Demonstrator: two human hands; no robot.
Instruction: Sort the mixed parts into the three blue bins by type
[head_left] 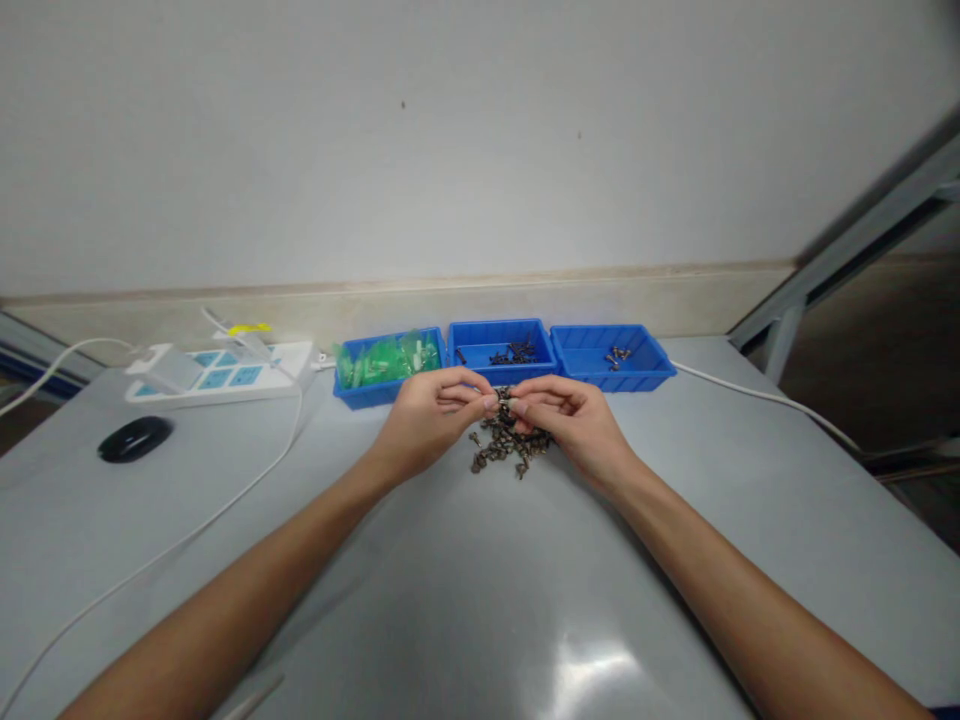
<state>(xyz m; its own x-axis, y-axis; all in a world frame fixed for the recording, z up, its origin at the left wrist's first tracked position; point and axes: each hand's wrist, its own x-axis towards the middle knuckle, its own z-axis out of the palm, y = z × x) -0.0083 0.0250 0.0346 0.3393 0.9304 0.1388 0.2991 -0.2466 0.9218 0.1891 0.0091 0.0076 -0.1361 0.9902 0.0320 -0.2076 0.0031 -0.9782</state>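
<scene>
My left hand [442, 410] and my right hand [566, 415] are closed in pinches, their fingertips almost meeting above a loose pile of small dark metal screws [510, 440]. Between the fingertips is a small shiny metal screw [504, 401], mostly covered by the thumbs and fingers. The pile lies on the grey table, partly hidden behind both hands. Just beyond it stands the middle blue bin [469, 340], with several dark screws inside. The right blue bin [637, 375] has a few lighter screws in it.
The left blue bin [375, 398] contains green plastic bags [390, 355]. A white power strip [296, 360] with plugged-in adapters sits farther left, near a black computer mouse [135, 439]. A white cable [214, 512] crosses the left side. The wall [480, 200] borders the table's back.
</scene>
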